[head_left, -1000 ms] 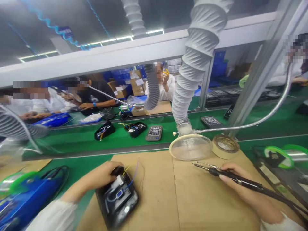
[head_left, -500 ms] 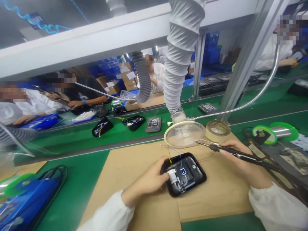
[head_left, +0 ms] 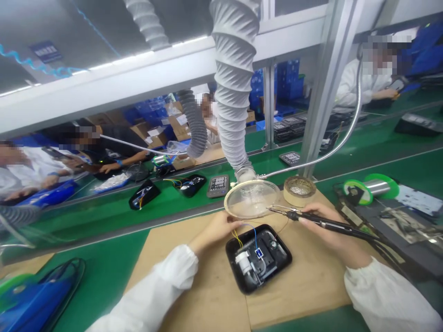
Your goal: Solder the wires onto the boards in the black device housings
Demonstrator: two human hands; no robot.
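A black device housing [head_left: 238, 281] lies open-side up on the brown cardboard, showing a white-silver cylinder [head_left: 244, 262] and a small blue part [head_left: 259, 252]. Yellow wires [head_left: 237, 238] and a blue wire [head_left: 256, 237] rise from its far side. My left hand [head_left: 219, 227] has its fingertips pinched on the wires just beyond the housing; the exact wire ends are hidden. In my right hand [head_left: 320, 226] is a black soldering iron [head_left: 332, 225], its metal tip pointing left, above the cardboard and in front of the clear round fume hood.
The fume hood [head_left: 252, 198] hangs from a white ribbed duct [head_left: 235, 92]. Beside it stands a tape roll [head_left: 299, 191]; a green solder spool [head_left: 372, 190] is at right. Several housings and a display unit [head_left: 218, 185] sit on the green conveyor. Co-workers sit beyond.
My left hand has left the housing's left edge and moved up to the wires. My right hand still holds the soldering iron. The camera view has shifted a little to the right.
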